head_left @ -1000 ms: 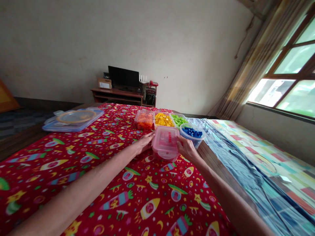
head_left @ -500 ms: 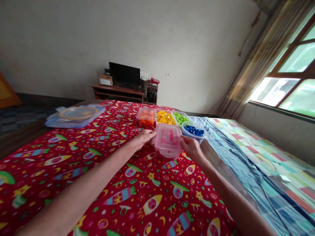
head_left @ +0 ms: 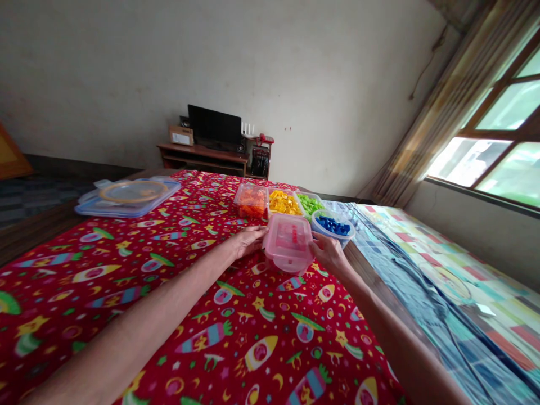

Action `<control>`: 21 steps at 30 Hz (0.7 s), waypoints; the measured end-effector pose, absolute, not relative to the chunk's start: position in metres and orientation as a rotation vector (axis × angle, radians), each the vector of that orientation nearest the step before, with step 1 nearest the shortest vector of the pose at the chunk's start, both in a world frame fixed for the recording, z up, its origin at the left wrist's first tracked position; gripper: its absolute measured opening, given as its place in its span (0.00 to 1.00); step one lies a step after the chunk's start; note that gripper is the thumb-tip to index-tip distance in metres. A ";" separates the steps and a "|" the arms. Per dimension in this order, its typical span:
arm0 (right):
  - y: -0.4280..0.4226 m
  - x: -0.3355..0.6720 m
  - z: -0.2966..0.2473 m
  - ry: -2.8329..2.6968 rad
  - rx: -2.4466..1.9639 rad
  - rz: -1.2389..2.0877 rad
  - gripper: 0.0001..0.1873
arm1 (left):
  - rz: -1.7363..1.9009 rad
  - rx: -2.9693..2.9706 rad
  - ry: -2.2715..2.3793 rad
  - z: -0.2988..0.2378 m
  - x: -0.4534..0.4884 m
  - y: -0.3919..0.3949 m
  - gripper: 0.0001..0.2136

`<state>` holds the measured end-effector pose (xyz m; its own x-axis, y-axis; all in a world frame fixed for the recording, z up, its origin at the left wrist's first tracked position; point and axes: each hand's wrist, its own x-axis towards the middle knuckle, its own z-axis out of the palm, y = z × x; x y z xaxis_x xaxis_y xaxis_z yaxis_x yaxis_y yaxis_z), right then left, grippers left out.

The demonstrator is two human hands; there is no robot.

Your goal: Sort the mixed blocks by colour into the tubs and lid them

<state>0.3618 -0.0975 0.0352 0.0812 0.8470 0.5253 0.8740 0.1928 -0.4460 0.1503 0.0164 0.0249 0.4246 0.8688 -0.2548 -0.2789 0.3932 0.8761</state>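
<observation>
A clear plastic food container with a pink lid [head_left: 289,239] rests on the red patterned cloth, reddish contents showing faintly through it. My left hand [head_left: 248,241] is at its left side, fingertips on the edge and side flap. On the opposite side, my right hand [head_left: 327,249] grips the right edge with thumb and fingers; the fingertips are partly hidden. Just behind stand open tubs of small pieces: an orange-filled tub [head_left: 252,201], a yellow-filled tub [head_left: 285,202] and a green-filled tub [head_left: 310,204]. A round tub of blue pieces [head_left: 333,226] sits close to my right hand.
Flat plastic lids [head_left: 126,197] lie stacked at the far left of the cloth [head_left: 236,337]. Beyond stands a desk [head_left: 202,154] with a black monitor [head_left: 214,126]. Along the right runs a bed surface with a checked cover [head_left: 485,270], dark cords lying over it.
My left hand has shifted slightly, its fingers now straighter along the container's left side. My right hand and the container stay nearly where they were.
</observation>
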 end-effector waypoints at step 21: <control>-0.096 0.357 0.026 -1.573 -1.594 0.278 0.27 | 1.022 1.192 0.968 0.019 0.154 0.008 0.05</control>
<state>0.3568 -0.0959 0.0257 0.1814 0.8996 0.3973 0.7091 0.1603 -0.6867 0.1538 0.0077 0.0190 0.2598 0.9643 -0.0504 -0.1023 0.0794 0.9916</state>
